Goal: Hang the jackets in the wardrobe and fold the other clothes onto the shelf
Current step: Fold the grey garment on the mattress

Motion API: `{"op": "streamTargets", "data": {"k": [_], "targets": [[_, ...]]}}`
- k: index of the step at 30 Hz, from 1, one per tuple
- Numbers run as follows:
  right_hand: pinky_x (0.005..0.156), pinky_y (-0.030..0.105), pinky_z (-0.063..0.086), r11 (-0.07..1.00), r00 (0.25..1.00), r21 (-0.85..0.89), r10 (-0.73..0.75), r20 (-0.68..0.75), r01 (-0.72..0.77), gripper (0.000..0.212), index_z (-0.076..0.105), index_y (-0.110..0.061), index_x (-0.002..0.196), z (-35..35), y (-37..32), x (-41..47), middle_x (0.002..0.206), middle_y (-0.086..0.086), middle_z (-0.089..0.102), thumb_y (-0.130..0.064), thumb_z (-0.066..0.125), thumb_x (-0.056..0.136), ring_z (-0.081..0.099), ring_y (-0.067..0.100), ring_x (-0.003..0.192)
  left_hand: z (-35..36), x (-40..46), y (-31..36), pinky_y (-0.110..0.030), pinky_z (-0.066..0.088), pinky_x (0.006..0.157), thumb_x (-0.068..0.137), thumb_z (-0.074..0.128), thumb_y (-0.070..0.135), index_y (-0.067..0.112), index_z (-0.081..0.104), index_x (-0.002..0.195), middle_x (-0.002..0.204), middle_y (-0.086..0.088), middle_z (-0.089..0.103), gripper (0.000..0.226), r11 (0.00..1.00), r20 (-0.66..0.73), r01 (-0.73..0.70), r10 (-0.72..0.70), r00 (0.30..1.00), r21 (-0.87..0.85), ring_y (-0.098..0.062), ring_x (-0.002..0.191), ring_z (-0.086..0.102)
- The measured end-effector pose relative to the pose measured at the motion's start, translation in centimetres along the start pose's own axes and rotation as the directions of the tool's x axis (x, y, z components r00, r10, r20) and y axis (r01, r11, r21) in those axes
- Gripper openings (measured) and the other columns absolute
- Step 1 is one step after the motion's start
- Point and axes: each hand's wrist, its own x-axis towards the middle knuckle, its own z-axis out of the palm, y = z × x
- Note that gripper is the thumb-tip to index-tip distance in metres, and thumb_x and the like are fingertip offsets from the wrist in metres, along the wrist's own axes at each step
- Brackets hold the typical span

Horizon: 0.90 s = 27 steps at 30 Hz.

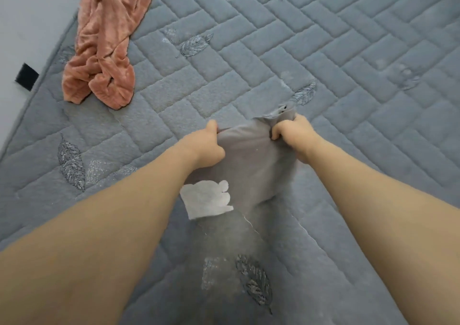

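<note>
A grey garment [251, 160] with a white print patch low on it hangs between my two hands above the grey quilted bed cover [323, 58]. My left hand [207, 146] grips its top edge on the left, thumb over the cloth. Bunched fabric at the top right corner is gripped by my right hand [292, 134]. The garment's lower part drops towards me between my forearms. A crumpled orange fleece garment [107, 41] lies on the cover at the upper left, apart from both hands.
The bed cover fills nearly the whole view, with embroidered leaf motifs. Its left edge runs diagonally along a pale floor [29, 13], where a small black object [27, 76] sits.
</note>
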Motion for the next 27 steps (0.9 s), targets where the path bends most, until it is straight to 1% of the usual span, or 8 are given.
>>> {"op": "streamTargets", "data": {"k": [2, 4, 8, 13, 16, 20, 23, 27], "targets": [[0.051, 0.023, 0.029, 0.989, 0.993, 0.139, 0.066, -0.102, -0.051, 0.020, 0.051, -0.017, 0.068, -3.9, 0.0, -4.7, 0.063, -0.001, 0.049, -0.002, 0.063, 0.060, 0.044, 0.018, 0.061, -1.9, -2.9, 4.7, -0.038, 0.042, 0.070, 0.081, 0.050, 0.020, 0.023, 0.028, 0.138, 0.092, -0.005, 0.059, 0.062, 0.994, -0.001, -0.058, 0.059, 0.998, 0.093, -0.030, 0.085, 0.057], [0.055, 0.025, 0.032, 0.952, 0.965, 0.291, 0.162, -0.206, -0.098, 0.022, 0.053, -0.016, 0.076, -7.8, 0.3, -9.8, 0.072, 0.000, 0.052, -0.001, 0.063, 0.064, 0.046, 0.019, 0.066, -3.2, -6.1, 9.3, -0.036, 0.036, 0.074, 0.079, 0.052, 0.018, 0.022, 0.020, 0.145, 0.100, -0.011, 0.062, 0.074, 0.973, -0.036, -0.150, 0.158, 0.987, 0.173, -0.035, 0.094, 0.059], [0.064, 0.028, 0.042, 0.846, 0.873, 0.528, 0.307, -0.379, -0.068, 0.040, 0.061, -0.012, 0.099, -15.6, 0.9, -21.2, 0.087, 0.006, 0.062, -0.001, 0.066, 0.061, 0.055, 0.025, 0.078, -4.9, -12.7, 18.4, -0.036, 0.034, 0.075, 0.079, 0.056, 0.019, 0.019, 0.035, 0.126, 0.106, -0.018, 0.065, 0.052, 0.862, -0.037, -0.402, 0.433, 0.900, 0.309, -0.037, 0.100, 0.061], [0.059, 0.031, 0.050, 0.718, 0.727, 0.689, 0.421, -0.542, 0.099, 0.034, 0.057, -0.017, 0.082, -24.5, 2.6, -38.1, 0.079, 0.011, 0.066, 0.006, 0.064, 0.058, 0.063, 0.030, 0.071, -4.7, -23.6, 30.6, -0.038, 0.035, 0.078, 0.080, 0.054, 0.024, 0.015, 0.046, 0.119, 0.111, -0.017, 0.064, 0.041, 0.659, 0.019, -0.593, 0.661, 0.750, 0.463, -0.037, 0.103, 0.059], [0.056, 0.029, 0.048, 0.665, 0.611, 0.714, 0.477, -0.632, 0.219, 0.034, 0.058, -0.017, 0.079, -28.7, 4.4, -49.0, 0.073, 0.010, 0.065, 0.007, 0.063, 0.056, 0.062, 0.029, 0.066, -3.6, -31.9, 37.8, -0.038, 0.038, 0.083, 0.081, 0.052, 0.027, 0.020, 0.057, 0.103, 0.113, -0.011, 0.066, 0.023, 0.438, 0.091, -0.710, 0.815, 0.573, 0.552, -0.035, 0.107, 0.059], [0.064, 0.036, 0.052, 0.605, 0.400, 0.703, 0.578, -0.711, 0.374, 0.045, 0.059, -0.013, 0.090, -33.4, 7.7, -63.0, 0.086, 0.016, 0.065, 0.002, 0.064, 0.048, 0.062, 0.033, 0.075, -0.7, -44.5, 46.3, -0.039, 0.035, 0.081, 0.082, 0.050, 0.025, 0.028, 0.053, 0.089, 0.111, -0.009, 0.066, 0.008, 0.100, 0.199, -0.826, 0.948, 0.248, 0.555, -0.035, 0.106, 0.056], [0.085, 0.052, 0.053, 0.571, 0.272, 0.667, 0.626, -0.731, 0.479, 0.079, 0.061, -0.006, 0.111, -36.4, 10.9, -72.5, 0.103, 0.019, 0.067, -0.006, 0.062, 0.032, 0.064, 0.040, 0.092, 2.4, -53.4, 51.9, -0.040, 0.035, 0.085, 0.083, 0.048, 0.027, 0.029, 0.058, 0.097, 0.114, -0.009, 0.063, 0.017, -0.116, 0.242, -0.817, 0.970, 0.030, 0.564, -0.035, 0.109, 0.052], [0.091, 0.055, 0.051, 0.568, 0.102, 0.602, 0.674, -0.732, 0.562, 0.081, 0.062, -0.009, 0.108, -39.3, 15.9, -84.6, 0.105, 0.017, 0.068, -0.010, 0.062, 0.027, 0.064, 0.040, 0.096, 7.8, -64.8, 58.6, -0.043, 0.031, 0.091, 0.086, 0.046, 0.028, 0.029, 0.052, 0.093, 0.115, -0.007, 0.062, 0.009, -0.312, 0.303, -0.807, 0.937, -0.174, 0.501, -0.032, 0.111, 0.047]]}}
